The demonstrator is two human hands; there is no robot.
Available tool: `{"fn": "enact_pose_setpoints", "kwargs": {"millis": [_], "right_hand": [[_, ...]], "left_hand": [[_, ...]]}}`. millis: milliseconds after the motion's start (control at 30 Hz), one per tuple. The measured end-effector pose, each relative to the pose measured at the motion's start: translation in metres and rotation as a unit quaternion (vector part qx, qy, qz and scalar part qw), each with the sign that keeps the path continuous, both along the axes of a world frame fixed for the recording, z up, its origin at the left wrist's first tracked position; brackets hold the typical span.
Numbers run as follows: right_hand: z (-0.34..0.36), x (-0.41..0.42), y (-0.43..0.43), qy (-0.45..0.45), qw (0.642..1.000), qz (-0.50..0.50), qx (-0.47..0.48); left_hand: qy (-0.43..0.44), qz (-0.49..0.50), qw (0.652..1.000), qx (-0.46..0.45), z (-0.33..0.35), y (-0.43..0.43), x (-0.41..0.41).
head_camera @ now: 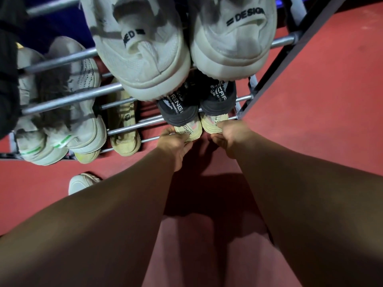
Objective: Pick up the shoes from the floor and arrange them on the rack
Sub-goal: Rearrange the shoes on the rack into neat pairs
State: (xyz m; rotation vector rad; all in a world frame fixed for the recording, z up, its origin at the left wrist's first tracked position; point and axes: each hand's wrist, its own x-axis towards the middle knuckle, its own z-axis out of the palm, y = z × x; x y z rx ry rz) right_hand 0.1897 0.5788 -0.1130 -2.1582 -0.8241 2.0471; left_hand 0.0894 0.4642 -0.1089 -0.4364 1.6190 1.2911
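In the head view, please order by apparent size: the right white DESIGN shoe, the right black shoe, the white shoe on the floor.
1. Right white DESIGN shoe: largest, though nearest the camera.
2. Right black shoe and floor shoe: look alike; both partly hidden, so unranked.

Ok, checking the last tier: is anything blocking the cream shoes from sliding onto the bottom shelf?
Nothing visible does. The left hand and right hand each grip one of the cream shoes at the bottom bars; the black shoes sit a tier above.
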Motion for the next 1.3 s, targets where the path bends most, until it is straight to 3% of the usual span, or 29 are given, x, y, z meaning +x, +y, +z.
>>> {"fn": "enact_pose_setpoints", "kwargs": {"millis": [167, 267, 1300], "right_hand": [[-0.001, -0.006, 0.004, 0.027, 1.0, 0.003, -0.005], [0.002, -0.012, 0.005, -0.004, 1.0, -0.013, -0.013], [0.005, 0.001, -0.009, 0.01, 1.0, -0.001, 0.01]], "left_hand": [[0.013, 0.028, 0.999, 0.01, 0.001, 0.004, -0.002], [0.017, 0.045, 0.999, -0.007, 0.002, 0.006, -0.008], [-0.02, 0.012, 0.999, -0.03, -0.001, 0.003, -0.004]]}}
